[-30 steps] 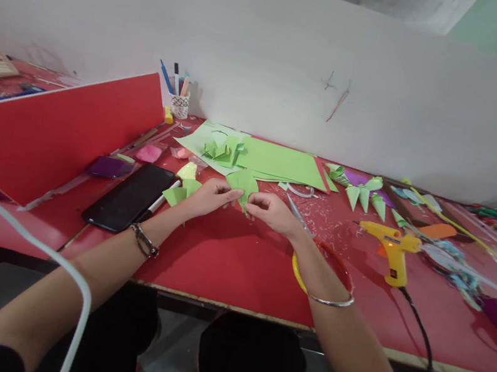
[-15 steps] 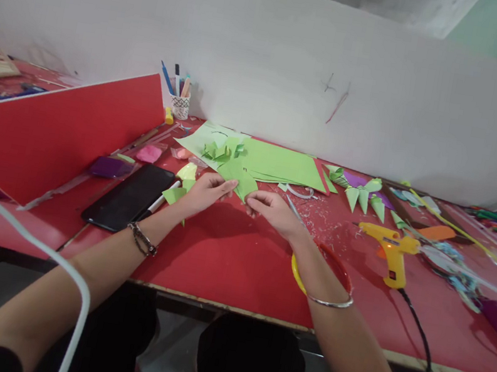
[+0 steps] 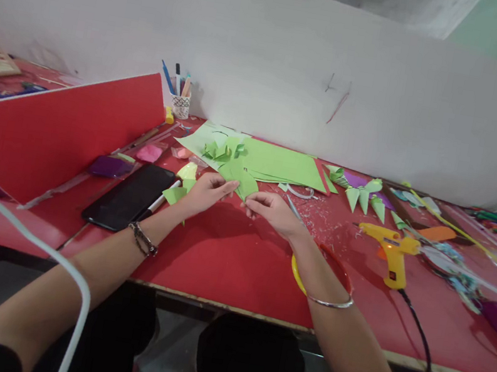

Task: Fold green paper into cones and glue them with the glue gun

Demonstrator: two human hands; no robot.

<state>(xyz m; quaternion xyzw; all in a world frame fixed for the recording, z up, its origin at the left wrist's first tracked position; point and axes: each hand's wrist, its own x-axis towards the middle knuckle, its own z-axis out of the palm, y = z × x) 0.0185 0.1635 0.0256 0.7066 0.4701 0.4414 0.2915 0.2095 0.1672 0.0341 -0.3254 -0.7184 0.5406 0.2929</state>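
The left hand [image 3: 210, 191] pinches a small, bright green piece of folded-looking paper [image 3: 237, 174] between thumb and fingers. The right hand [image 3: 274, 211] pinches its lower right corner. The hands are close but a little apart, with the paper between them over the shiny red tabletop [image 3: 227, 258]. If they pull too hard, the paper could rip. If one pinch slips, a fold could go crooked.

By the left wrist are loose green paper scraps [image 3: 174, 194]; a low sleeve or arm could crush them. Under the right arm are scissors with red and yellow loop handles [image 3: 296, 274]. A bump could push them, and the blade might poke someone. Farther right lies a yellow plastic glue gun [image 3: 393, 245]. If it is hot, its tip could burn the right arm; I can't tell if it is.
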